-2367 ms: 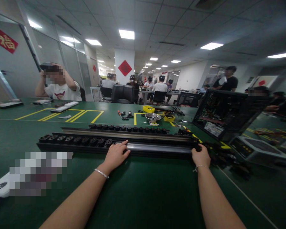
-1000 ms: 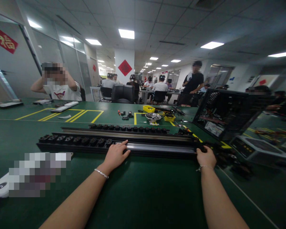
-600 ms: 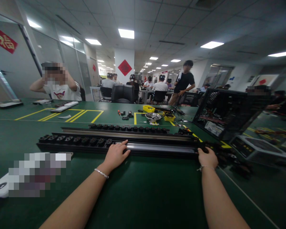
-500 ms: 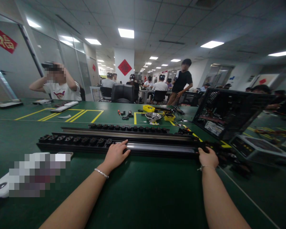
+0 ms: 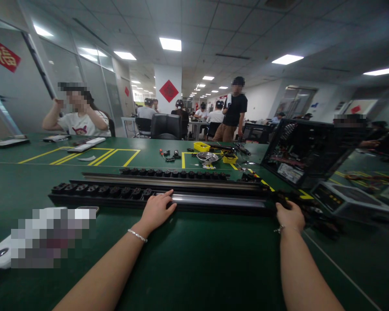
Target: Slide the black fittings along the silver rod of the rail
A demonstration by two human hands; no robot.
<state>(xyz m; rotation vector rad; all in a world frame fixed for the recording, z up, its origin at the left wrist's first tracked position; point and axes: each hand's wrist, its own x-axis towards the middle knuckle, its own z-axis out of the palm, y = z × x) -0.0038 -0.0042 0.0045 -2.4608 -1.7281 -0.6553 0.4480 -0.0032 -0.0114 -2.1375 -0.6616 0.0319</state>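
Note:
A long black power strip housing (image 5: 94, 202) lies across the table before me, with several black socket modules (image 5: 108, 190) seated along its left part. Its right part is a bare, shiny channel (image 5: 214, 201). My left hand (image 5: 157, 210) rests on the housing just right of the last module, fingers extended. Beyond the housing's right end, my right hand (image 5: 291, 216) has its fingers curled around something dark, which I cannot make out. Directly behind lie another long rail (image 5: 194, 183) and a row of black modules (image 5: 175, 173).
A pixelated white-edged object (image 5: 0, 255) lies front left. Toward the back are a metal bowl (image 5: 206, 158), yellow bins (image 5: 201, 147) and small tools. An open computer case (image 5: 288, 160) and a grey metal box (image 5: 343, 201) stand right. A person (image 5: 82, 121) sits across the table.
My right hand has moved a little to the right, off the housing's end. My left hand stays in place. In the background, the standing person has shifted left.

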